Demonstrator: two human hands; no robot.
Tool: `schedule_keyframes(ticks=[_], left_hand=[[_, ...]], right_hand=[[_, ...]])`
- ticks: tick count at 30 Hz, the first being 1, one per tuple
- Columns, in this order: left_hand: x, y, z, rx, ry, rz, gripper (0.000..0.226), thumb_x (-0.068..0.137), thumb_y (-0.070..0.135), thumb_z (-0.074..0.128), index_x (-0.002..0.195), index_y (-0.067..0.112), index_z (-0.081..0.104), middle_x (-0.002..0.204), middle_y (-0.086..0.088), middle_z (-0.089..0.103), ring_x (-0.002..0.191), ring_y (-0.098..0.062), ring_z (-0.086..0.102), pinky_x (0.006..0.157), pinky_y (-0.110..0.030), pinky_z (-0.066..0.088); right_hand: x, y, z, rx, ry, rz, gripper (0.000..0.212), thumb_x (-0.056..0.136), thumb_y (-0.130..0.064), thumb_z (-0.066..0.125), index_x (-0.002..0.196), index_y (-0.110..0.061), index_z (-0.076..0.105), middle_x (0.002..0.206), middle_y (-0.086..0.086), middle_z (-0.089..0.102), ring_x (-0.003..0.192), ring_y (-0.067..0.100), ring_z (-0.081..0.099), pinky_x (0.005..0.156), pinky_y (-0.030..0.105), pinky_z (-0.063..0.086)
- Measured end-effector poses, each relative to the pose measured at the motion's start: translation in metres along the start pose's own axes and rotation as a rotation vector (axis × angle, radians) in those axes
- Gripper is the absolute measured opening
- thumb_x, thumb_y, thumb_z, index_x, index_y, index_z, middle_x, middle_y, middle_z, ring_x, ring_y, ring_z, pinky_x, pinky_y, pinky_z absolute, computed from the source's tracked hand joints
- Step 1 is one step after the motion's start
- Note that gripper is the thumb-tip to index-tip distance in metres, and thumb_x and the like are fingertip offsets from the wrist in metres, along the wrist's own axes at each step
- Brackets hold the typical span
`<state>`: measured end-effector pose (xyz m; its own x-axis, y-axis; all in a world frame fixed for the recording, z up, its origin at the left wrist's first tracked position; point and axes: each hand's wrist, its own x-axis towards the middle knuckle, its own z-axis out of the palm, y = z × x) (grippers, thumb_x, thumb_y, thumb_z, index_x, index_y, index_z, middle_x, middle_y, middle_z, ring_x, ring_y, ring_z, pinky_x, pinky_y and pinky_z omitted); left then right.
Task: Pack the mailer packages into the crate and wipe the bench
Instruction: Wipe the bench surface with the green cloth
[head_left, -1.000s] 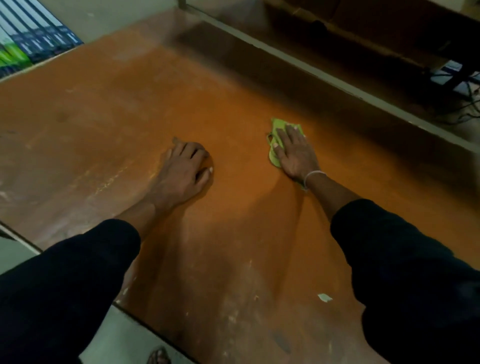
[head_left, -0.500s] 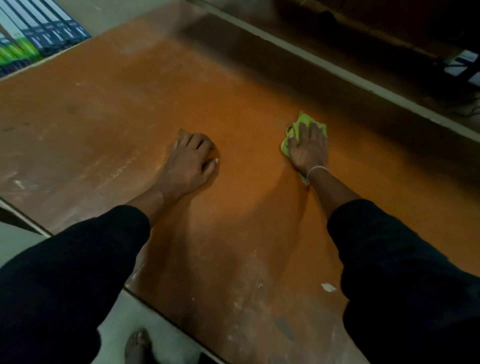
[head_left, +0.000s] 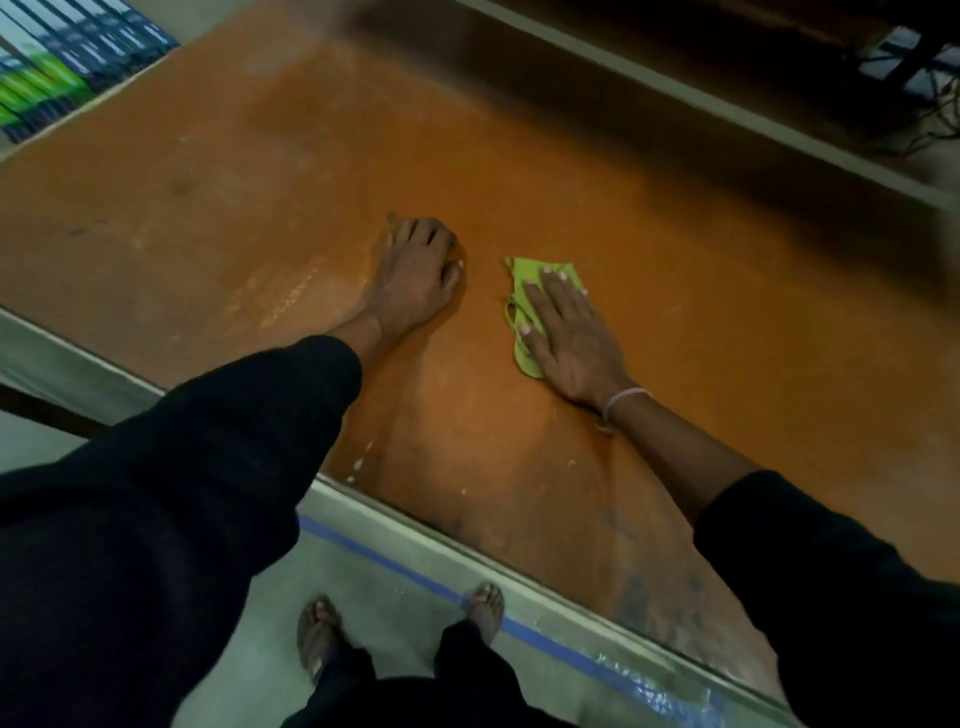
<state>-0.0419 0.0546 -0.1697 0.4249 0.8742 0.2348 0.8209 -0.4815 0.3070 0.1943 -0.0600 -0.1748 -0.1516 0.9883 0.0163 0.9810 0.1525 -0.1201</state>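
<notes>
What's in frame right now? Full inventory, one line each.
bench: 1, orange-brown top with pale scuffs, fills mid frame
cloth: 1, lime green, crumpled flat on bench, under the right hand
boxes: a stack, dark blue, white and green, top left beyond the bench
cables: a few, dark, top right on the floor
tape line: 1, blue, on the floor along the near bench edge
left hand: 1, fingers curled under, resting on bench, holds nothing
right hand: 1, flat, pressing the cloth; pale wristband
sleeves: 2, black
feet: 2, bottom centre

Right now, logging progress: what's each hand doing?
Left hand: fingers curled, knuckles on the bench, holding nothing.
Right hand: open, flat on the cloth.
</notes>
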Motion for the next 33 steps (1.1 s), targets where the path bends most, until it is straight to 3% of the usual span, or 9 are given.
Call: schedule_keyframes(ticks=[4,5,10,15,20,22,27,31,33], left_hand=[[-0.006,-0.015,-0.007,-0.028,-0.053,0.079,0.037,0.105,0.036,0.043,0.131,0.011,0.053,0.134,-0.011,0.051,0.123,-0.035,0.042,0.102,-0.047,0.033],[-0.008,-0.022,-0.012,-0.001,-0.067,0.097,0.039,0.105,0.038,0.043,0.133,0.012,0.052,0.135,-0.011,0.050,0.124,-0.035,0.042,0.102,-0.050,0.035],[-0.018,-0.063,-0.039,0.061,-0.057,0.116,0.043,0.104,0.041,0.043,0.134,0.010,0.050,0.138,-0.015,0.049,0.125,-0.038,0.045,0.098,-0.050,0.039],[-0.036,-0.098,-0.050,0.082,-0.036,0.077,0.042,0.104,0.037,0.045,0.132,0.007,0.052,0.137,-0.019,0.050,0.126,-0.039,0.044,0.097,-0.051,0.038],[-0.040,-0.107,-0.044,0.050,-0.011,0.077,0.043,0.104,0.040,0.043,0.126,0.006,0.055,0.132,-0.019,0.052,0.120,-0.039,0.047,0.095,-0.050,0.039],[-0.041,-0.108,-0.042,0.041,-0.011,0.077,0.043,0.104,0.040,0.041,0.126,0.006,0.056,0.131,-0.019,0.052,0.119,-0.039,0.047,0.096,-0.050,0.038],[-0.041,-0.111,-0.042,0.030,-0.002,0.079,0.043,0.103,0.040,0.039,0.124,0.007,0.057,0.129,-0.018,0.052,0.119,-0.038,0.046,0.099,-0.051,0.039],[-0.038,-0.113,-0.041,0.036,-0.010,0.071,0.043,0.101,0.041,0.042,0.124,0.008,0.058,0.130,-0.017,0.052,0.120,-0.039,0.046,0.098,-0.052,0.040],[-0.038,-0.115,-0.040,0.021,-0.012,0.074,0.043,0.101,0.042,0.043,0.124,0.010,0.058,0.130,-0.016,0.052,0.119,-0.038,0.046,0.098,-0.052,0.040]], right_hand=[[-0.019,-0.013,-0.001,0.014,0.058,0.467,0.070,0.102,-0.058,0.012,0.160,-0.019,0.019,0.168,0.009,0.010,0.156,0.026,0.003,0.126,0.046,0.007],[-0.024,-0.029,0.001,0.007,0.054,0.484,0.071,0.102,-0.058,0.011,0.160,-0.017,0.019,0.168,0.010,0.010,0.156,0.027,0.003,0.126,0.046,0.006],[-0.076,-0.091,0.008,-0.031,0.009,-0.037,0.061,0.106,-0.051,0.022,0.159,-0.022,0.021,0.168,0.006,0.014,0.156,0.023,0.006,0.126,0.046,0.011],[-0.085,-0.121,0.008,-0.021,0.098,0.459,0.065,0.103,-0.051,0.021,0.158,-0.016,0.026,0.166,0.012,0.018,0.155,0.028,0.011,0.124,0.049,0.016],[-0.118,-0.187,0.010,0.002,-0.029,-0.084,0.061,0.107,-0.047,0.025,0.161,-0.022,0.012,0.169,0.005,0.003,0.156,0.021,-0.004,0.126,0.045,0.007],[-0.114,-0.182,0.010,-0.016,-0.022,-0.075,0.061,0.107,-0.048,0.026,0.161,-0.023,0.012,0.169,0.003,0.002,0.156,0.019,-0.005,0.126,0.046,0.009],[-0.099,-0.199,0.014,-0.014,0.091,0.411,0.062,0.106,-0.049,0.022,0.160,-0.018,0.021,0.168,0.010,0.012,0.156,0.025,0.004,0.124,0.048,0.015],[-0.107,-0.219,0.012,-0.002,-0.023,-0.038,0.061,0.108,-0.046,0.027,0.161,-0.021,0.011,0.169,0.006,0.003,0.156,0.021,-0.004,0.126,0.045,0.008],[-0.099,-0.202,0.012,-0.005,-0.014,-0.069,0.061,0.107,-0.045,0.029,0.161,-0.022,0.013,0.169,0.003,0.004,0.156,0.019,-0.003,0.126,0.045,0.009]])
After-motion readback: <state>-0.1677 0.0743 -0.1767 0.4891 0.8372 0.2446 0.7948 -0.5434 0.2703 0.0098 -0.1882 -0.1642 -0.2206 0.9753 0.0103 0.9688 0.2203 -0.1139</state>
